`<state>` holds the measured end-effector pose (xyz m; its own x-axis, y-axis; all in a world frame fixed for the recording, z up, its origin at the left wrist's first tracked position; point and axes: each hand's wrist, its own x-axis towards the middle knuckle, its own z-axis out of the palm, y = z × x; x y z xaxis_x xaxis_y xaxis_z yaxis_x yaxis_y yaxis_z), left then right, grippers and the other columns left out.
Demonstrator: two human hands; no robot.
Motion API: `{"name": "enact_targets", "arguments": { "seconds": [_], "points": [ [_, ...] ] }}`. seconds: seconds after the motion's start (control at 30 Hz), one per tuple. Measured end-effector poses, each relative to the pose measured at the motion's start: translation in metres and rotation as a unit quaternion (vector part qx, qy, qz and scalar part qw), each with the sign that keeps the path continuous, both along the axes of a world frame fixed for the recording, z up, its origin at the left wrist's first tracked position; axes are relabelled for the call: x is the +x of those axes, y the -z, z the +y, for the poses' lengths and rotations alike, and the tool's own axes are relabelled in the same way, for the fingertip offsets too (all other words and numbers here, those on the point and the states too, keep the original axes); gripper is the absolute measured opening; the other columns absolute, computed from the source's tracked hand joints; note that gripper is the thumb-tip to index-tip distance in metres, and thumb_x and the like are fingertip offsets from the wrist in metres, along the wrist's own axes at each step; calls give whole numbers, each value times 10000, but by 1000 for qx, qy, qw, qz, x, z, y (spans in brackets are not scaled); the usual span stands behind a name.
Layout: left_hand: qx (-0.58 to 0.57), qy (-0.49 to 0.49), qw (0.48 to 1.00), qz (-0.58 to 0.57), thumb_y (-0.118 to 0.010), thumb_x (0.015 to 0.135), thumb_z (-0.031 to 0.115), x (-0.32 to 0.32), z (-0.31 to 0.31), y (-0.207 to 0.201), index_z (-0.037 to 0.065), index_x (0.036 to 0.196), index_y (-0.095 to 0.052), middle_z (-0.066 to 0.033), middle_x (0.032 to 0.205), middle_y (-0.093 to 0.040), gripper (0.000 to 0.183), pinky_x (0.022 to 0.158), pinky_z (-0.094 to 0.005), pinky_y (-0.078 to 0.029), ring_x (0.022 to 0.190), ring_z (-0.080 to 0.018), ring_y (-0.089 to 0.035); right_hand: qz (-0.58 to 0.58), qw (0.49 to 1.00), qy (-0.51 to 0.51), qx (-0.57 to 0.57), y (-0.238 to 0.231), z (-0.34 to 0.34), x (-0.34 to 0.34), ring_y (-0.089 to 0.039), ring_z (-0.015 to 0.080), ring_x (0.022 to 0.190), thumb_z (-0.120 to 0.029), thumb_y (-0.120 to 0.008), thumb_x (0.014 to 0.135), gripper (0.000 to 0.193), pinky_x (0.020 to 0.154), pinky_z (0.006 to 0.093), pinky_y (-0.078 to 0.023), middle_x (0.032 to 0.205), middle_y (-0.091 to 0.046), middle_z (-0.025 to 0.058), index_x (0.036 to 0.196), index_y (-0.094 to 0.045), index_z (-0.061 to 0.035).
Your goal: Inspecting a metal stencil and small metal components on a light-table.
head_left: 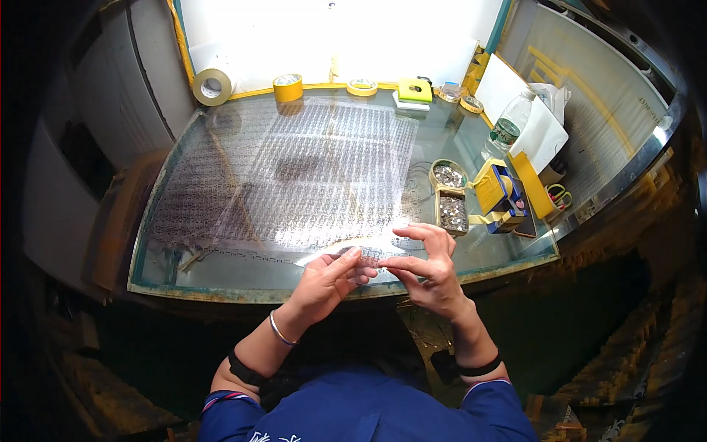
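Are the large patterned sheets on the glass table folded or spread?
Spread: the sheets lie broad and mostly flat over the glass table, printed rows showing across them.

Before you, a glass-topped counter (486, 252) meets a brightly lit white panel (294, 40), grey wall (155, 74) at left.

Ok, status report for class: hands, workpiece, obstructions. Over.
Left hand pinching small clear patterned strip. Right hand at its right end, grip unclear. Large clear patterned sheets beyond; nothing visibly blocking.
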<state>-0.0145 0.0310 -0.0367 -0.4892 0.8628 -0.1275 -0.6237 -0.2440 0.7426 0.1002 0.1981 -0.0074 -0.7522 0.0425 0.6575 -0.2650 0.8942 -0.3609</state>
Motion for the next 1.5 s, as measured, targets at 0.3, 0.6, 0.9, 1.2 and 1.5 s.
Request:
{"name": "enact_targets", "arguments": {
  "seconds": [0.3,0.6,0.9,1.2,1.5],
  "points": [
    [3,4,1000,5,-478,947,207,0,1,2,-11,1074,-561,-111,977,-632,265,780,-278,-481,871,-159,-604,20,1000,-4,-12,5,1,0,-481,258,1075,-103,-767,621,270,912,373,-298,1114,-577,58,857,-712,-222],
    [-6,1,1000,15,-477,946,192,1,0,0,-22,1119,-539,-116,1025,-615,282,821,-299,-477,920,-166,-596,68,996,0,53,13,-2,-7,-514,230,1016,-119,-768,617,210,880,364,-302,993,-604,31,806,-682,-151],
    [-2,4,1000,19,-475,945,190,1,-2,-4,-45,1138,-514,-176,1132,-579,307,882,-330,-464,1015,-225,-574,112,984,126,-58,-13,20,7,-512,256,1025,-127,-753,679,271,907,380,-344,1096,-578,69,927,-647,-101],
    [-21,-4,999,25,-484,937,177,5,2,-11,-48,1135,-493,-205,1119,-578,300,881,-337,-463,1007,-236,-581,-24,931,354,-89,-56,163,71,-593,263,941,-169,-700,756,176,861,346,-429,980,-650,127,839,-694,-13],
    [-24,-13,999,33,-481,936,162,5,4,-11,-34,1149,-471,-209,1094,-581,289,869,-344,-470,981,-238,-588,-277,861,403,-137,-65,169,58,-617,224,834,-337,-643,787,274,847,350,-393,792,-669,83,869,-700,-82]
  ]
}}
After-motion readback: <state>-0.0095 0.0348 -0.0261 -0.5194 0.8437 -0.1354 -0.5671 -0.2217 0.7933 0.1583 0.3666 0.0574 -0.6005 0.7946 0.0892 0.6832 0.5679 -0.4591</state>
